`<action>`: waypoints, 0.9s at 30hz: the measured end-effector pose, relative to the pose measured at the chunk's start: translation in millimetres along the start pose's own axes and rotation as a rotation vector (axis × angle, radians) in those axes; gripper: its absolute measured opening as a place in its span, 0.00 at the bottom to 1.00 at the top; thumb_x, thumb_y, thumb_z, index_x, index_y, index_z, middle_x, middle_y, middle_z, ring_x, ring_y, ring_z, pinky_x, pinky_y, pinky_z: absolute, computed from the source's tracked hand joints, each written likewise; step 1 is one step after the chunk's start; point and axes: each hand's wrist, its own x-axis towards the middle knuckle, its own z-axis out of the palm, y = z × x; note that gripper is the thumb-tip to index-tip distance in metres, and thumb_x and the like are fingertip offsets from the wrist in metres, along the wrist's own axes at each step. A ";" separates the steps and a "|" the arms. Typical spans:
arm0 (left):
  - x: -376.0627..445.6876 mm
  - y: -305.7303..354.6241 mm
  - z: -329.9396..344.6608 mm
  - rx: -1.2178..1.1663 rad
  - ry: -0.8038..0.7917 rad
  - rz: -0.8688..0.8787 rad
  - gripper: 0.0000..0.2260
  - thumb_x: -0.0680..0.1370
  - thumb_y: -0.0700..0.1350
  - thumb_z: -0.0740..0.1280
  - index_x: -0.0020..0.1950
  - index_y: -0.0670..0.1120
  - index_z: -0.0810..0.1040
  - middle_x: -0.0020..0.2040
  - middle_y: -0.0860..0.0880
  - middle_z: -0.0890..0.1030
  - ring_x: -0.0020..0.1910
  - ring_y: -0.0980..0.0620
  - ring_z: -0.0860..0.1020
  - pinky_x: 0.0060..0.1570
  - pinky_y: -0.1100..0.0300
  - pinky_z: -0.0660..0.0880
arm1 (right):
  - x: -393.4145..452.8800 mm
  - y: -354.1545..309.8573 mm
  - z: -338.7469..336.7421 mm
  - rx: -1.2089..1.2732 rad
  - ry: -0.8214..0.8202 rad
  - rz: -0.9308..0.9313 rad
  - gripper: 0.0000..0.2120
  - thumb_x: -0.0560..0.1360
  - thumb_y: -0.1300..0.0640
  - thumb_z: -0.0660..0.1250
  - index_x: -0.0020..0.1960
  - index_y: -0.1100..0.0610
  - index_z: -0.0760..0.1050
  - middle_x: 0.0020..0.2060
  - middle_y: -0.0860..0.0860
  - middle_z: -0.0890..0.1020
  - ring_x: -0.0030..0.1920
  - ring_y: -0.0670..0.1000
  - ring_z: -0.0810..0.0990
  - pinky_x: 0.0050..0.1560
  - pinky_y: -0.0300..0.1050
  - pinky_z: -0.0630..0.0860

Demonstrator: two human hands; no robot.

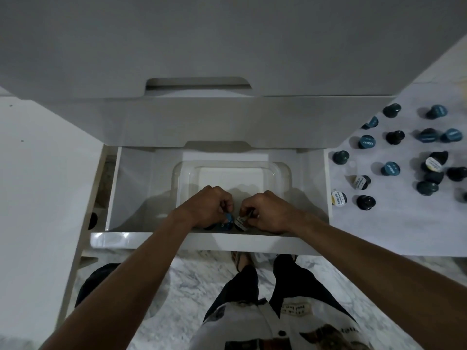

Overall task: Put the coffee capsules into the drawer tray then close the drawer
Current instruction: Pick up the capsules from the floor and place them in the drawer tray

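The white drawer [131,193] stands pulled open below me, with a clear plastic tray [232,170] inside it. Both hands reach into the near end of the tray. My left hand [209,208] is closed around a blue-lidded coffee capsule [228,219]. My right hand [265,210] grips a dark capsule with a white label [241,221]. The two capsules sit side by side, almost touching, low at the tray's front edge. Several more capsules [390,168] lie scattered on the white surface to the right of the drawer.
A second drawer front with a cut-out handle [198,85] overhangs the open drawer from above. The drawer's glossy front panel [141,241] lies just under my forearms. My legs and a marble floor [192,281] show below. A white cabinet surface [38,173] fills the left.
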 end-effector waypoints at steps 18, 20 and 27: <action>-3.9 89.2 -30.6 -0.077 0.482 0.134 0.10 0.72 0.47 0.76 0.51 0.47 0.82 0.45 0.53 0.83 0.42 0.60 0.80 0.38 0.78 0.70 | -72.6 -14.1 -77.6 0.444 0.610 -0.039 0.13 0.72 0.54 0.75 0.55 0.51 0.80 0.46 0.46 0.83 0.45 0.44 0.82 0.50 0.37 0.79; -5.5 119.9 -27.8 -0.143 0.579 0.163 0.09 0.72 0.46 0.75 0.49 0.47 0.82 0.43 0.54 0.83 0.41 0.63 0.80 0.39 0.79 0.71 | -99.5 -6.9 -96.0 0.469 0.679 -0.063 0.13 0.72 0.54 0.75 0.55 0.51 0.80 0.45 0.47 0.84 0.44 0.46 0.83 0.49 0.39 0.80; -2.5 256.5 23.5 -0.321 0.844 0.262 0.04 0.73 0.42 0.73 0.46 0.46 0.82 0.39 0.55 0.83 0.41 0.59 0.80 0.38 0.73 0.73 | -196.6 91.4 -143.6 0.494 0.877 0.023 0.09 0.74 0.58 0.72 0.54 0.55 0.80 0.41 0.47 0.85 0.41 0.48 0.84 0.44 0.46 0.82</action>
